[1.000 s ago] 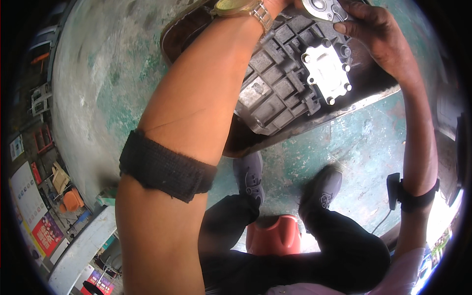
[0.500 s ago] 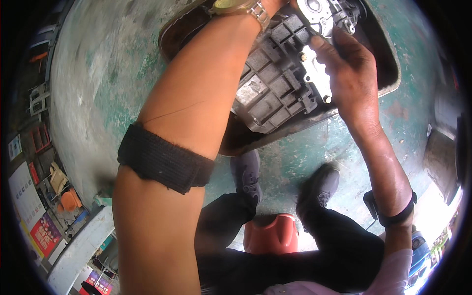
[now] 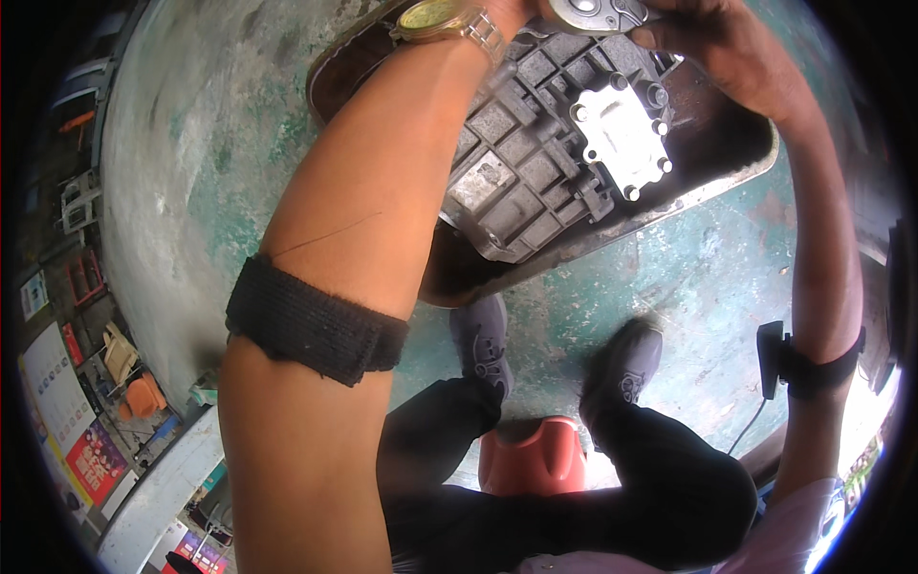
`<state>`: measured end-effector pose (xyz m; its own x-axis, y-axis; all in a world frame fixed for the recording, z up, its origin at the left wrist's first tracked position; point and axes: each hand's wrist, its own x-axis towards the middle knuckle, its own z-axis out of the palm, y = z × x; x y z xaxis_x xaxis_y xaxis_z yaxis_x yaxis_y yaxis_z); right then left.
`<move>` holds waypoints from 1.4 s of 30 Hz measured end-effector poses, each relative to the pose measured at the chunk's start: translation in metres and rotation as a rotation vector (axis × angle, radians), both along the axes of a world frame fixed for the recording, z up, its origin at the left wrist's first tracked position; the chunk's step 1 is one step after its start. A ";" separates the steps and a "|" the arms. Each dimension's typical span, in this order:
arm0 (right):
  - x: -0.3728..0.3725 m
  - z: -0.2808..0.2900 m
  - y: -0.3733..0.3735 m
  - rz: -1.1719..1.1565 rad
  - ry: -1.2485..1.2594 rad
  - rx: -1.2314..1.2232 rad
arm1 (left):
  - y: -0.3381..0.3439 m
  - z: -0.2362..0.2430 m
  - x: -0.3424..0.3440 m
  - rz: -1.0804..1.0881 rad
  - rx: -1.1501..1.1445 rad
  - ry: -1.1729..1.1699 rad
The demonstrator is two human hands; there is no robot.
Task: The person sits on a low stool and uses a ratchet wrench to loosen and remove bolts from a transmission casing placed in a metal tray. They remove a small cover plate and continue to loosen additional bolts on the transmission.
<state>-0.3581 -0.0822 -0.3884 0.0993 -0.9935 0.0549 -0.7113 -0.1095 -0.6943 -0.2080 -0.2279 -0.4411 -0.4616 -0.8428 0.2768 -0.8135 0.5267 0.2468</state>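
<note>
A ribbed grey metal housing, which looks like a gearbox casing, lies in a dark shallow tray. A bright bolted cover plate sits on it. At the top edge of the view, a silvery rounded metal part is partly cut off. My right hand grips the right end of that part, with thumb and fingers closed at its edge. My left hand is at the part's left side. Its fingers are out of view, so its grip does not show.
The tray rests on a worn green-painted floor. A red plastic stool stands between my legs, and my shoes are just below the tray. Shelves with boxes and tools line the far left, beside a pale bench edge.
The rounded metal part has moved up and tilted toward the top edge. My right hand has gone up and right with its forearm swung outward, uncovering the cover plate. My left arm barely shifted.
</note>
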 end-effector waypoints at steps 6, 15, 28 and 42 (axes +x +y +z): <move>0.031 -0.002 0.006 -0.214 -0.192 0.119 | 0.002 0.002 0.002 -0.059 0.007 0.035; 0.070 -0.055 0.038 -0.582 -0.530 0.092 | 0.005 0.002 0.003 -0.037 0.044 0.051; -0.005 -0.036 0.011 -0.004 -0.117 -0.176 | 0.001 -0.002 0.002 -0.037 0.014 0.064; 0.067 -0.052 0.032 -0.551 -0.474 0.029 | 0.002 0.000 0.003 -0.064 0.057 0.096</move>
<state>-0.2908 -0.0497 -0.4403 -0.4440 -0.8941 -0.0591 -0.2794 0.2008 -0.9389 -0.2051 -0.2255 -0.4411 -0.4883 -0.8283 0.2749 -0.7501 0.5593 0.3529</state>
